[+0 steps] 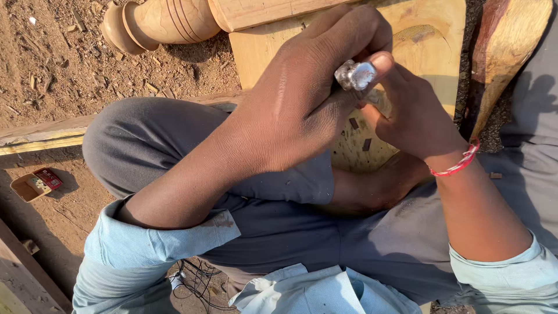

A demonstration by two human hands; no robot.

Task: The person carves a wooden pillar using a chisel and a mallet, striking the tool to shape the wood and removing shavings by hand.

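Right at top centre, a small shiny metal tool head (pixel 356 74) pokes out between both hands, just above a pale wood block (pixel 427 35) w/ small dark slots cut in it. Left hand (pixel 296 110) is wrapped tight around the tool from the left, fingers curled over it. Right hand (pixel 415 119) is closed on it from the right, thumb tip pressed on the metal; red thread band (pixel 459 164) on that wrist. Block sits in front of the person's folded legs in grey trousers (pixel 145 139). Turned wooden leg (pixel 163 22) lies top left on sawdust ground; small open box (pixel 36 184) far left, well apart.
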